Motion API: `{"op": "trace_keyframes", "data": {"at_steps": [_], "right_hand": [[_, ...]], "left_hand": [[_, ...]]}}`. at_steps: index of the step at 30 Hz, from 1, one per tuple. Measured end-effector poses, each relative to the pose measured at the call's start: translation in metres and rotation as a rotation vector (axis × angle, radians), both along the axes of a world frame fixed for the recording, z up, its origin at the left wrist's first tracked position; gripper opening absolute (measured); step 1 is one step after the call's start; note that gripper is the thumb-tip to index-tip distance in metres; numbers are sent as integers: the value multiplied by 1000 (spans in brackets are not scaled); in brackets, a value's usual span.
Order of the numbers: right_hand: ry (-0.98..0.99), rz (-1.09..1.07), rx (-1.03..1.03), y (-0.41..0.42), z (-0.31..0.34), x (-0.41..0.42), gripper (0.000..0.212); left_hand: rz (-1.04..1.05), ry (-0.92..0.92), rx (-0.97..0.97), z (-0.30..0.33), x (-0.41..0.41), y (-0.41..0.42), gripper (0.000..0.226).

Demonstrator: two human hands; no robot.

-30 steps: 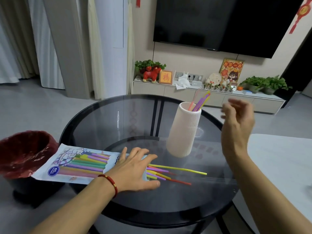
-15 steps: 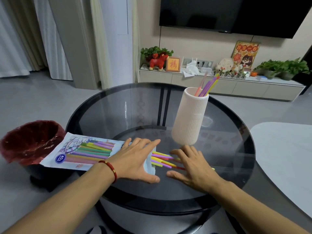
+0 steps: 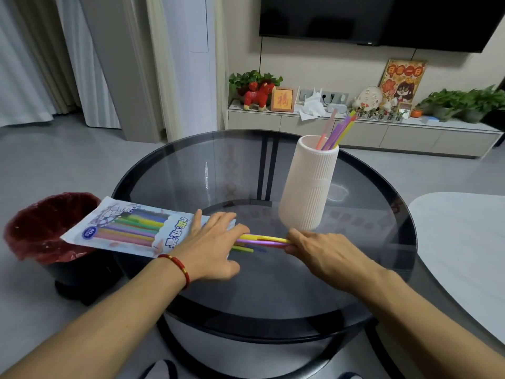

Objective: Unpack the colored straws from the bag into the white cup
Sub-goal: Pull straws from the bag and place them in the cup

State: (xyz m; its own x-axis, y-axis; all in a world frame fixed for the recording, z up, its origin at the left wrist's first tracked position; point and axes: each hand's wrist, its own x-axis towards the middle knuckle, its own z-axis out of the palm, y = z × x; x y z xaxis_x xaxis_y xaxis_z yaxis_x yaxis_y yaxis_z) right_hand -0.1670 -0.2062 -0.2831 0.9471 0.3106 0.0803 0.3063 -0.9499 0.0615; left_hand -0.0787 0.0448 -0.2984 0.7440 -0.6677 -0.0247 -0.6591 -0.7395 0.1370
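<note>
A pale blue printed straw bag [image 3: 128, 227] lies flat at the left of the round glass table [image 3: 369, 283], its left end hanging over the edge. My left hand [image 3: 210, 248] presses down flat on the bag's open right end. Several colored straws [image 3: 259, 240] stick out of that end toward the right. My right hand [image 3: 322, 251] has its fingers pinched on the free ends of those straws. The tall ribbed white cup [image 3: 311, 187] stands upright just behind my right hand, with several pink, purple and yellow straws [image 3: 337, 131] leaning in it.
A bin with a dark red liner [image 3: 41, 228] sits on the floor under the bag's overhanging end. A white table top [image 3: 464, 242] lies close on the right. A low TV cabinet [image 3: 355, 132] with plants and ornaments runs along the far wall.
My right hand came down from the air by the cup to the table and closed on the protruding straws. The left hand stayed on the bag. The camera moved closer.
</note>
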Motion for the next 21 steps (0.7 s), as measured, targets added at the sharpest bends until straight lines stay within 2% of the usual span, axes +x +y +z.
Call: {"op": "trace_keyframes", "data": {"at_steps": [4,8,11,13,14,15,16,17,18,20,21], "right_hand": [[-29,15,-4,-10,13,-6,33],[-43,-13,-1,-16,29,-14,39],[-63,-110,-135,-12,45,-24,42],[-213,-105,-171,-5,56,-33,46],[-350,-47,-97,-1,60,-38,41],[-474,25,48,4,62,-44,32],[-519,65,252,9,61,-50,31],[-443,44,484,16,58,-53,41],[-281,-26,668,26,53,-53,53],[64,-269,783,44,37,-48,65],[191,-388,898,48,26,-43,62]], "left_hand": [[-53,-45,-95,-3,-4,-6,43],[-64,-69,-64,-2,-9,-16,27],[-75,-98,-61,0,-11,-23,19],[-62,-111,-60,-1,-12,-26,17],[-48,-119,-65,0,-10,-27,17],[-31,-129,-75,0,-9,-28,18],[-17,-144,-97,1,-8,-28,20],[-9,-167,-131,2,-8,-29,21],[-6,-196,-172,3,-8,-31,22],[-12,-229,-248,6,-11,-34,22],[-26,-236,-271,7,-13,-36,21]]}}
